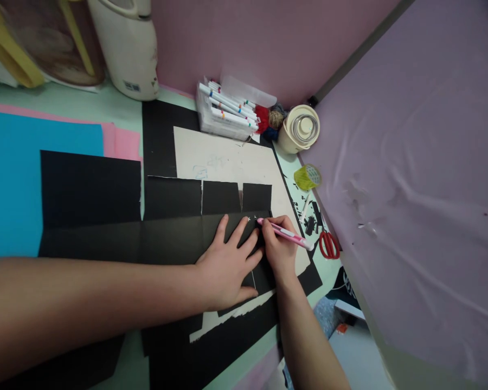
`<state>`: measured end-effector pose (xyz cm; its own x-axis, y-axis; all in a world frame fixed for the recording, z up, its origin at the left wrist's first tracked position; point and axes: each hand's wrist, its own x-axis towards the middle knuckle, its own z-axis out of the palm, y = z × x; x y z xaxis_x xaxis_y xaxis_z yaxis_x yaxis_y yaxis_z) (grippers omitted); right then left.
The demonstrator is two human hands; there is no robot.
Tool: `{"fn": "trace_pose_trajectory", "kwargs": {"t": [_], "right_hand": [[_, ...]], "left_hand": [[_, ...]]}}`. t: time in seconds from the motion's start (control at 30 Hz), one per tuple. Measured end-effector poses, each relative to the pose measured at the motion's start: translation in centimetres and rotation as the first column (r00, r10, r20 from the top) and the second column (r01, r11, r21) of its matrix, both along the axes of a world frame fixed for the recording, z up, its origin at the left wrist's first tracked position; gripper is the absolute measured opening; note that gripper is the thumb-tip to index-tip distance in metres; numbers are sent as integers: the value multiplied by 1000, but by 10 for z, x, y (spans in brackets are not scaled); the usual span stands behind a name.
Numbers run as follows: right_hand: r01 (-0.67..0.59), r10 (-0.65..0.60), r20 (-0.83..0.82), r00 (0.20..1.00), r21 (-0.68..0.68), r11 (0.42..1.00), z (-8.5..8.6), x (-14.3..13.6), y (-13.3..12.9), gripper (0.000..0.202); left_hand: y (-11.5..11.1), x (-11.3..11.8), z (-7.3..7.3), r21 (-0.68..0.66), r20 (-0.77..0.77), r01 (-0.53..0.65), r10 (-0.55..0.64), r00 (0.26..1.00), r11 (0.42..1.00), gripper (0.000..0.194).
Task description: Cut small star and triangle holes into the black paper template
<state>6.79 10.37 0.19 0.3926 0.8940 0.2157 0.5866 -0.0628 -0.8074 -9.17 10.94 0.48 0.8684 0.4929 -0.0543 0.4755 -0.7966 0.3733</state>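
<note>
My left hand [231,262] lies flat with fingers spread on a long black sheet of paper [171,233], which is creased and has slits along its far edge. In my right hand [280,249] is a slim pink-and-white pen [287,233], its tip low over the black paper just beyond my left fingertips. Small white marks [249,219] show on the paper near the tip. Whether the tip touches the paper I cannot tell. Beneath the black sheet lies a pale board [228,154] with faint blue drawing on it.
Red-handled scissors [329,245], yellow-green tape [307,177] and black paper scraps [310,225] lie to the right. At the back stand a box of white markers [228,111], a cream round container [299,129] and a white kettle-like vessel [128,49]. Blue paper [12,184] lies left.
</note>
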Motion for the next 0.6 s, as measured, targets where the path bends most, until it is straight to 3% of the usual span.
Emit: {"fn": "trace_pose_trajectory", "kwargs": {"t": [0.17,0.37,0.47,0.6], "right_hand": [[97,-94,-50,994,57,994,-2,2,0,19],[48,-31,-194,980,83,995,-2,2,2,26],[-32,42,-156,987,61,998,3,9,4,29],[-248,249,52,967,-27,968,13,24,14,21]], "left_hand": [[-1,1,0,12,-21,-13,13,1000,1000,78],[-1,2,-2,24,-18,-22,22,1000,999,79],[-2,2,-4,31,-6,-26,26,1000,999,79],[-3,2,-6,29,13,-30,29,999,999,79]]}}
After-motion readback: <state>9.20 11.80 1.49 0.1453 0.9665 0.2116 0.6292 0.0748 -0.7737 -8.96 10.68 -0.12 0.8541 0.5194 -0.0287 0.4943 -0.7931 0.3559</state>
